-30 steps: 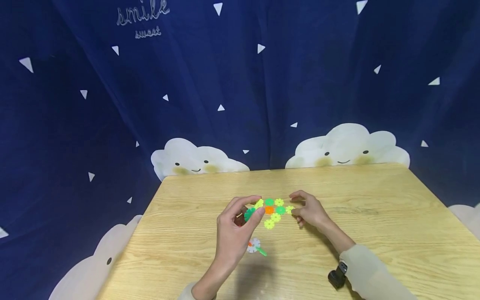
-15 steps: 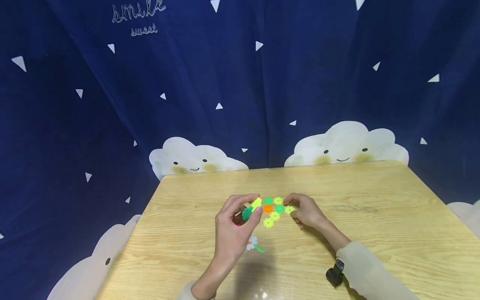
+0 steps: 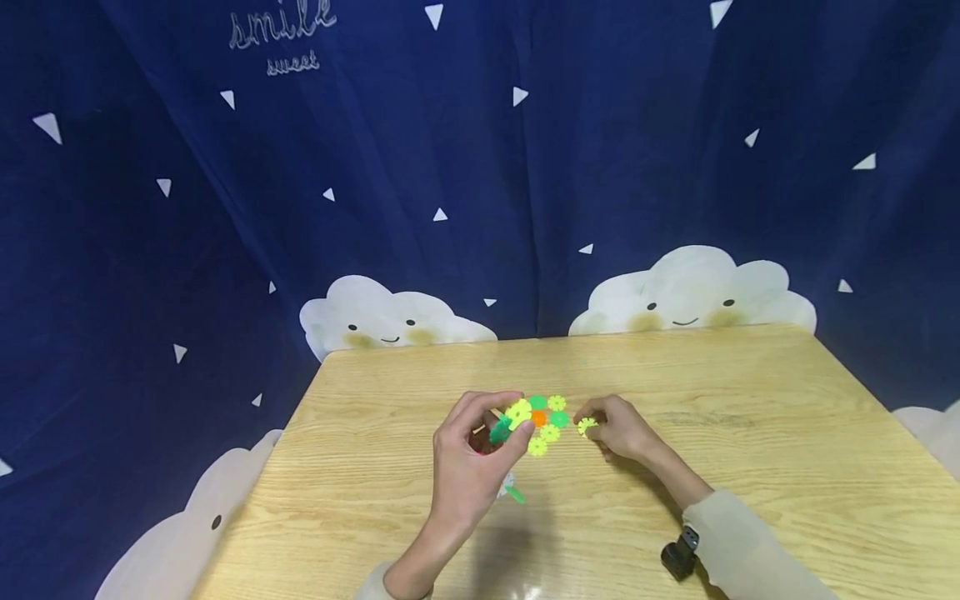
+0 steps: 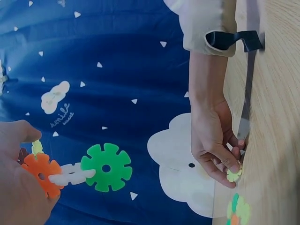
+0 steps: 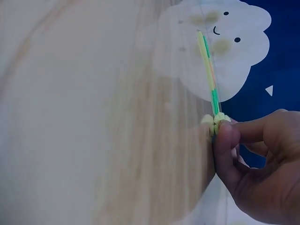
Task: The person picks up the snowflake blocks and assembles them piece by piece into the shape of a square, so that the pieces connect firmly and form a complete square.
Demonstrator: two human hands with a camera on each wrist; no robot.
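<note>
My left hand [image 3: 468, 467] grips a joined piece of notched plastic snowflake discs above the table. In the left wrist view its orange disc [image 4: 42, 176], white disc [image 4: 70, 174] and green disc [image 4: 107, 168] show; the palm hides part of it. A yellow disc [image 3: 518, 413] is at the left fingertips. Between thumb and fingers my right hand [image 3: 628, 431] pinches a loose yellow snowflake disc [image 3: 587, 427], tilted up at the table surface. Just left of that lie more discs, among them a green disc [image 3: 559, 419] and a yellow disc [image 3: 550, 433].
The wooden table [image 3: 712, 383] reaches back to a dark blue curtain [image 3: 450, 150] printed with clouds and triangles. A black device [image 3: 679, 555] is strapped at the right wrist.
My right fingers have closed on the yellow disc at the group's right end and shifted it slightly right, apart from the others. The left-hand piece has turned a little.
</note>
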